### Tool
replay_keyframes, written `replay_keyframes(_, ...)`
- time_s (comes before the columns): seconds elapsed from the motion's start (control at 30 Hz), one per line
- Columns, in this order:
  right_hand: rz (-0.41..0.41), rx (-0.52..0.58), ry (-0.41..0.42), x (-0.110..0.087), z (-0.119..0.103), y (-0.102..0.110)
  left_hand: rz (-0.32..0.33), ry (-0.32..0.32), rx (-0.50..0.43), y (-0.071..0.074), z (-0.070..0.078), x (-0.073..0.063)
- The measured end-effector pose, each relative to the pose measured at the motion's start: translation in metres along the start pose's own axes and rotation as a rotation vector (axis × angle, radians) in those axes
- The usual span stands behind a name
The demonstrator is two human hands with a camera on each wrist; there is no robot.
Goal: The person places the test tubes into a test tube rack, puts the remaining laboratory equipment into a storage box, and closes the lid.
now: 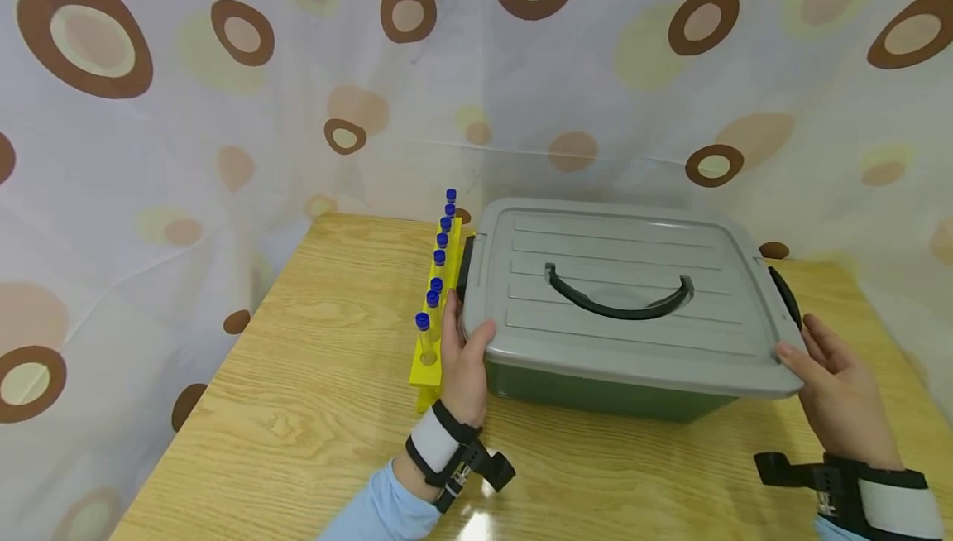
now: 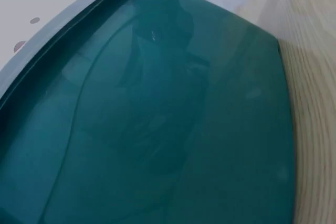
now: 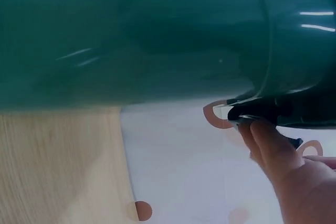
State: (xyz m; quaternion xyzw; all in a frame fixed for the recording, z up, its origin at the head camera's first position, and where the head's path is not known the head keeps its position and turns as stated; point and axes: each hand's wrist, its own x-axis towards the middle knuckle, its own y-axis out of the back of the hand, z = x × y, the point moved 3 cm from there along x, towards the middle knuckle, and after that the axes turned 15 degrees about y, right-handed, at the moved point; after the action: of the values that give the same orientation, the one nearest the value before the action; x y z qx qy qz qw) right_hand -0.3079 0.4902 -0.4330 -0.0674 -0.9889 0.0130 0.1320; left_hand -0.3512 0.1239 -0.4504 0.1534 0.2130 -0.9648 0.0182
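A storage box [image 1: 596, 399] with a green body and a grey lid [image 1: 625, 235] sits between my hands. A black carrying handle [image 1: 618, 309] lies folded down on the lid. My left hand [image 1: 465, 371] grips the box's near left side, thumb on the lid's rim, just below the black left latch [image 1: 465, 268]. At the other end my right hand [image 1: 849, 392] holds the right side, its thumb over the lid's corner and fingers by the black right latch [image 1: 785, 297]. In the right wrist view, those fingers [image 3: 270, 148] curl at a black part under the lid.
Close along the box's left side stands a yellow test tube rack [image 1: 426, 373] holding several tubes with blue caps [image 1: 423, 321]. All this is on a wood-grain table [image 1: 298, 392]. A patterned curtain [image 1: 417, 94] hangs behind and to both sides.
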Motion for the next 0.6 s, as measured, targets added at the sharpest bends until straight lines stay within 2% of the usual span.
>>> replay_keyframes(0.13,0.047,0.088,0.074,0.002,-0.002,-0.002,0.008,-0.022,-0.005,-0.002,-0.001,0.002)
replay_keyframes(0.27,0.138,0.212,0.112,0.003,-0.001,-0.007,0.016,-0.042,-0.013,-0.008,-0.003,0.007)
replay_keyframes(0.5,0.335,0.597,0.227,0.004,0.002,-0.025,0.073,-0.080,-0.041,-0.011,-0.004,0.011)
replay_keyframes(0.6,0.338,0.619,0.265,0.002,-0.001,-0.030,0.084,-0.075,-0.053,-0.011,-0.006,0.010)
